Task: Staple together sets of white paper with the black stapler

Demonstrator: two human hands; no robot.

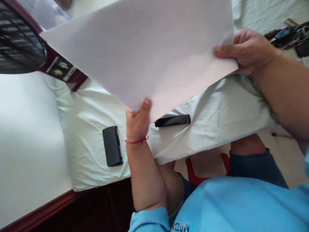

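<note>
A large white sheet of paper (pixel 149 48) is held up above a bed covered with a pale sheet (pixel 84 109). My left hand (pixel 137 120), with a red thread round the wrist, pinches the paper's lower corner between thumb and fingers. My right hand (pixel 246 51) grips the paper's right edge, thumb lying on top. Under the paper, on the bed, lie a black marker (pixel 172 120) just right of my left hand and a small black case (pixel 112 145) just left of it.
A racket-shaped object with a dark mesh head and maroon frame (pixel 21 42) lies at the upper left. A bunch of keys and dark items (pixel 289 33) sits at the upper right. My knees and a red stool (pixel 207 164) are below the bed's edge.
</note>
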